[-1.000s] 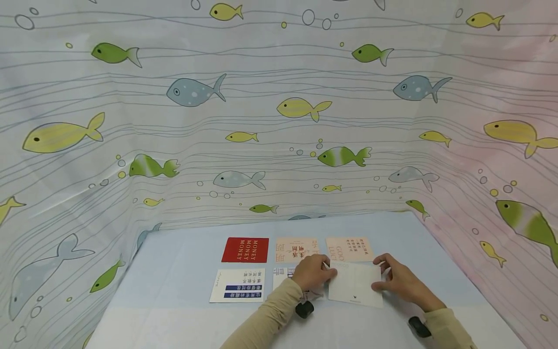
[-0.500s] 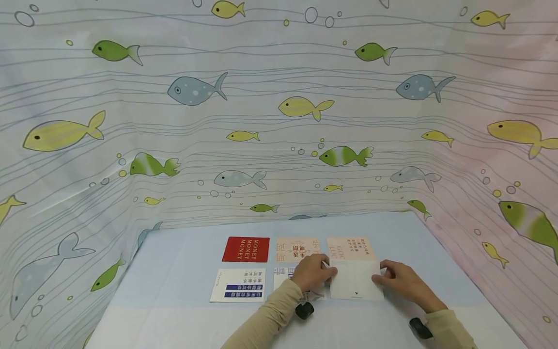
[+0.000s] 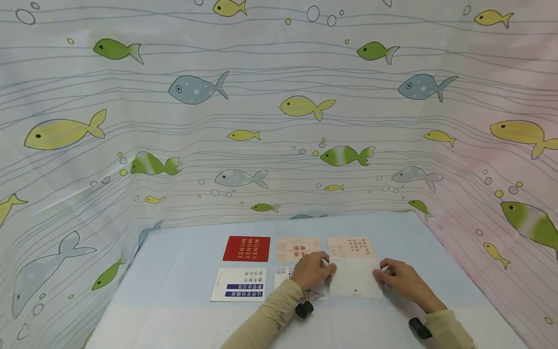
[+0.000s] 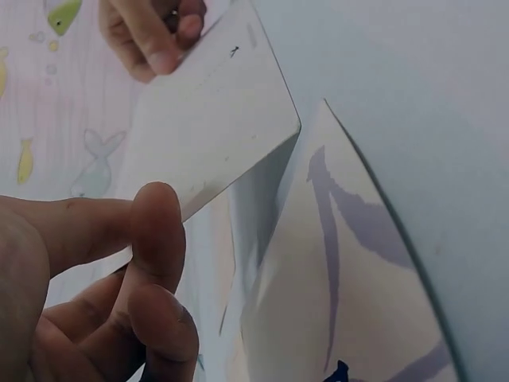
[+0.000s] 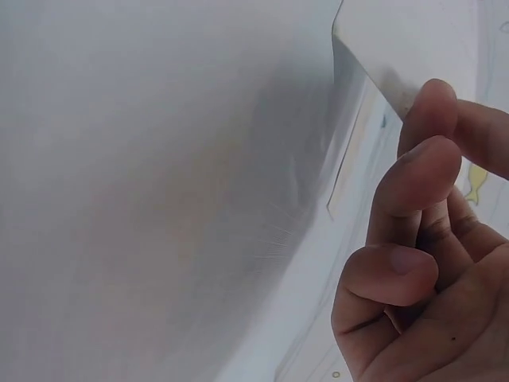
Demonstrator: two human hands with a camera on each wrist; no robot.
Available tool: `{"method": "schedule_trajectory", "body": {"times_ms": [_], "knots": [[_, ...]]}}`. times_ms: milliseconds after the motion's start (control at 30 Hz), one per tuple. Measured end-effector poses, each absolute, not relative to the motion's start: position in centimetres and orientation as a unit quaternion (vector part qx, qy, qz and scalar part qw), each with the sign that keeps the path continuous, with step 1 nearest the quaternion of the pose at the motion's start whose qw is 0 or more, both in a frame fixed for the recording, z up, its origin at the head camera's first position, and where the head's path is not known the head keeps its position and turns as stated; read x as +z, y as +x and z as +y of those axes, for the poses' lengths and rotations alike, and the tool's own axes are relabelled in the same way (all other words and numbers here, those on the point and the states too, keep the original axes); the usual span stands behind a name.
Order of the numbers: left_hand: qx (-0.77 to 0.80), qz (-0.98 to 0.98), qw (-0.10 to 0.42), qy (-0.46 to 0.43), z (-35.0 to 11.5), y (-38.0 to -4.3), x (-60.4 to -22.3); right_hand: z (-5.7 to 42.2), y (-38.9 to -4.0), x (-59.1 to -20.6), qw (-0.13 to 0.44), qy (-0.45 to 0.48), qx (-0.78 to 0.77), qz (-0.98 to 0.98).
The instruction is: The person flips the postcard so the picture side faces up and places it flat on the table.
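A blank-looking white card with a tiny dark mark near its lower edge is held by both hands. My left hand pinches its left edge between thumb and fingers, and my right hand pinches the right edge. In the left wrist view the card stands slightly above the table. Under my left hand lies a white card with purple-blue print, partly covered. Just behind the held card is a peach card, its near edge hidden.
On the table, a red card and another peach card lie in the back row. A white card with blue bands lies front left. A fish-patterned curtain encloses the table's back and sides.
The white card has shifted slightly away from me, its near edge now straighter and further back. My right fingers have moved lower along its right edge; the left hand barely moved.
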State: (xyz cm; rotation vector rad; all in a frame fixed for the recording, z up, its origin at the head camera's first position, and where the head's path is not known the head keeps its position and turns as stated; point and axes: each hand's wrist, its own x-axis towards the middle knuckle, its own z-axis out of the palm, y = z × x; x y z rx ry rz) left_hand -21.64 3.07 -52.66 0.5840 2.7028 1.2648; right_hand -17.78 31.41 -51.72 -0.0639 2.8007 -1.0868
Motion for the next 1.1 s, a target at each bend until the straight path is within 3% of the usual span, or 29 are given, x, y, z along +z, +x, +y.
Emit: {"method": "schedule_trajectory", "body": {"times_ms": [1100], "knots": [[0.407,0.886,-0.022,0.221,3.3,-21.6,-51.5,31.3,-17.7,-50.2,0.010,-0.003,-0.354,0.935]]}}
